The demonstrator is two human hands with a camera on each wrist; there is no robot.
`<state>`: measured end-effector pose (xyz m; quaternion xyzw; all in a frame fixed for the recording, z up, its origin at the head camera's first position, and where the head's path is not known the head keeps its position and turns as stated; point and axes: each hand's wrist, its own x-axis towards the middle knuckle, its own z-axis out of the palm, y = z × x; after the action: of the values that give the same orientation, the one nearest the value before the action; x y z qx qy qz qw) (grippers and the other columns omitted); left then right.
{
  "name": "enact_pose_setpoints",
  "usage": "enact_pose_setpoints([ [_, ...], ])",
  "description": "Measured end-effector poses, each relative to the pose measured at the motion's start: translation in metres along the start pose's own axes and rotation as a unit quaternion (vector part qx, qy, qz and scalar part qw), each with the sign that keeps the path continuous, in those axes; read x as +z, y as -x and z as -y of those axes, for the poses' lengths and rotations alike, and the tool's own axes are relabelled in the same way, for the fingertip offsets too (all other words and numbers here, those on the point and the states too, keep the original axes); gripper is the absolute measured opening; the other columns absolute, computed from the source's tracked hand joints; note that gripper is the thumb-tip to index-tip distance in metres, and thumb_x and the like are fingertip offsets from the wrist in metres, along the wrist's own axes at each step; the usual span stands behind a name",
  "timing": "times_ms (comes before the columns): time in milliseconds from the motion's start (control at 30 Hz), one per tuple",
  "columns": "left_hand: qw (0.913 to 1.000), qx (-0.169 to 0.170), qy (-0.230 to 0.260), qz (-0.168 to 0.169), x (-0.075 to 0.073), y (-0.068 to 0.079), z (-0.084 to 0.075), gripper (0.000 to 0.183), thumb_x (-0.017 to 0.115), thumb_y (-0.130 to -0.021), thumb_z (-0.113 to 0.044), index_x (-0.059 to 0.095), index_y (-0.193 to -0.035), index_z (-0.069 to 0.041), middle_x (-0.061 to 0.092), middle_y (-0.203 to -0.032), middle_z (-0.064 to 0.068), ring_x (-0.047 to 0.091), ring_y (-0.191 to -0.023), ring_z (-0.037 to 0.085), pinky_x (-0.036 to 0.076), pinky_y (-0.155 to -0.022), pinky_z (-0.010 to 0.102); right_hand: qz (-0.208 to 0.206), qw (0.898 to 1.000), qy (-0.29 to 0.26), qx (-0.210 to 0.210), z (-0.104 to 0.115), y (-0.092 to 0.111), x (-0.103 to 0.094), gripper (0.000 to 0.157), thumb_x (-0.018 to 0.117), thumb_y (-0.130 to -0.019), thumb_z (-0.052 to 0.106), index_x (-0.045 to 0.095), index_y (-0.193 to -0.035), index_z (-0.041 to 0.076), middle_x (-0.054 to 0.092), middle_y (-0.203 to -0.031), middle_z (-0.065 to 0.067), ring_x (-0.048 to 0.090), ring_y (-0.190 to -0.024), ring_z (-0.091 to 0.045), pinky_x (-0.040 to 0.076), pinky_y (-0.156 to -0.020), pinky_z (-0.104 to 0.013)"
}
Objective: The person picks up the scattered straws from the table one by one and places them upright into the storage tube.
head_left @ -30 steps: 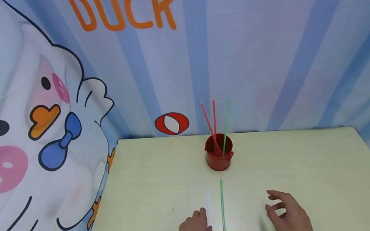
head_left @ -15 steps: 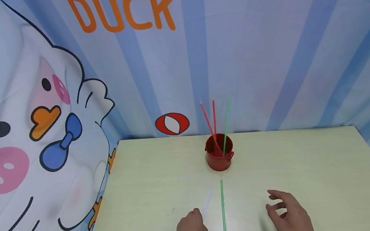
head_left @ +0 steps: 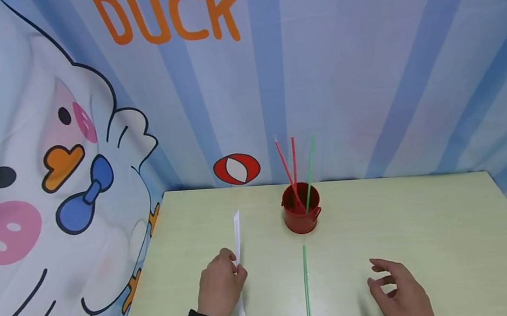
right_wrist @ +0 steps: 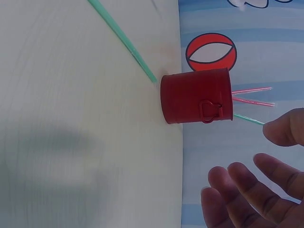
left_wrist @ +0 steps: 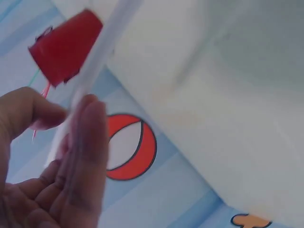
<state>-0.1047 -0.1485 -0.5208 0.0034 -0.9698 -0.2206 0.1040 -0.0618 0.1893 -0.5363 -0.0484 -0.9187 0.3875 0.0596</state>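
My left hand (head_left: 220,286) pinches a white straw (head_left: 237,231) between thumb and fingers, raised over the left part of the table. In the left wrist view the straw (left_wrist: 102,52) runs slantwise past the fingertips, somewhat blurred. A green straw (head_left: 307,292) lies lengthwise on the table between the hands, its near end cut off by the frame. My right hand (head_left: 402,294) hovers to its right with fingers loosely bent, holding nothing. A small red bucket (head_left: 301,222) stands upright beyond the green straw, with two red straws (head_left: 294,160) and another green straw (head_left: 311,163) leaning inside.
The pale table (head_left: 415,221) reaches back to a blue striped cloth (head_left: 332,59) printed with ducks and the word DUCK. The bucket's small handle (right_wrist: 209,111) shows in the right wrist view.
My left hand has lifted the white straw off the table from beside the green straw and carried it left and away from me. The right hand has barely moved.
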Motion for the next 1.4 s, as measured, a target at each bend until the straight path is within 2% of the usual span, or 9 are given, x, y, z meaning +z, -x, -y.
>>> enact_pose_setpoints([
  [133, 0.9979, 0.036, 0.008, -0.053, -0.017, -0.020, -0.005, 0.019, 0.071, -0.080, -0.011, 0.060, -0.093, -0.006, 0.058, -0.068, -0.002, 0.047, -0.052, 0.005, 0.043, -0.043, 0.020, 0.003, 1.000, 0.000, 0.009, 0.001, 0.001, -0.003, 0.037, 0.065, -0.090, 0.017, 0.056, -0.126, 0.015, 0.063, -0.113, -0.004, 0.062, -0.085, -0.012, 0.053, -0.066, -0.033],
  [333, 0.9908, 0.095, 0.039, -0.088, -0.037, -0.053, -0.029, 0.023, 0.074, -0.080, -0.013, 0.059, -0.097, -0.008, 0.062, -0.073, -0.001, 0.053, -0.059, 0.002, 0.053, -0.051, 0.020, -0.010, 1.000, -0.002, 0.017, -0.001, 0.003, -0.004, 0.038, 0.066, -0.089, 0.015, 0.057, -0.126, 0.015, 0.063, -0.112, -0.004, 0.062, -0.084, -0.011, 0.053, -0.064, -0.031],
  [467, 0.9843, 0.133, 0.052, -0.103, -0.042, -0.076, -0.050, 0.022, 0.072, -0.081, -0.013, 0.059, -0.097, -0.007, 0.064, -0.075, 0.000, 0.056, -0.061, 0.002, 0.056, -0.055, 0.023, -0.017, 1.000, -0.002, 0.020, -0.004, 0.004, -0.003, 0.038, 0.066, -0.089, 0.014, 0.057, -0.126, 0.015, 0.063, -0.112, -0.004, 0.062, -0.083, -0.011, 0.053, -0.063, -0.030],
  [667, 0.9794, 0.158, 0.070, -0.104, -0.038, -0.104, -0.076, 0.021, 0.069, -0.083, -0.014, 0.057, -0.099, -0.007, 0.065, -0.078, 0.001, 0.057, -0.063, 0.003, 0.056, -0.058, 0.023, -0.013, 1.000, 0.001, 0.015, -0.006, 0.005, -0.004, 0.039, 0.066, -0.089, 0.015, 0.057, -0.126, 0.015, 0.063, -0.113, -0.004, 0.062, -0.083, -0.011, 0.053, -0.063, -0.030],
  [867, 0.9788, 0.159, 0.089, -0.093, -0.030, -0.124, -0.093, 0.020, 0.068, -0.085, -0.014, 0.056, -0.099, -0.008, 0.066, -0.081, 0.001, 0.059, -0.067, 0.005, 0.057, -0.061, 0.025, -0.012, 1.000, 0.001, 0.010, -0.004, 0.005, -0.008, 0.037, 0.066, -0.090, 0.015, 0.057, -0.126, 0.015, 0.063, -0.113, -0.003, 0.062, -0.083, -0.010, 0.053, -0.063, -0.030],
  [1067, 0.9811, 0.148, 0.101, -0.073, -0.023, -0.136, -0.103, 0.021, 0.068, -0.085, -0.015, 0.055, -0.100, -0.008, 0.064, -0.082, 0.001, 0.059, -0.069, 0.005, 0.057, -0.061, 0.026, -0.012, 1.000, 0.000, 0.009, -0.004, 0.005, -0.011, 0.036, 0.065, -0.090, 0.017, 0.058, -0.125, 0.015, 0.063, -0.113, -0.002, 0.061, -0.084, -0.010, 0.052, -0.064, -0.031],
  [1400, 0.9779, 0.168, 0.101, -0.073, -0.013, -0.151, -0.109, 0.018, 0.066, -0.086, -0.011, 0.054, -0.098, -0.005, 0.064, -0.082, 0.004, 0.059, -0.068, 0.006, 0.056, -0.059, 0.025, -0.021, 1.000, -0.002, -0.004, -0.001, 0.007, -0.014, 0.036, 0.066, -0.089, 0.014, 0.058, -0.124, 0.015, 0.063, -0.112, -0.002, 0.061, -0.084, -0.009, 0.052, -0.063, -0.032],
])
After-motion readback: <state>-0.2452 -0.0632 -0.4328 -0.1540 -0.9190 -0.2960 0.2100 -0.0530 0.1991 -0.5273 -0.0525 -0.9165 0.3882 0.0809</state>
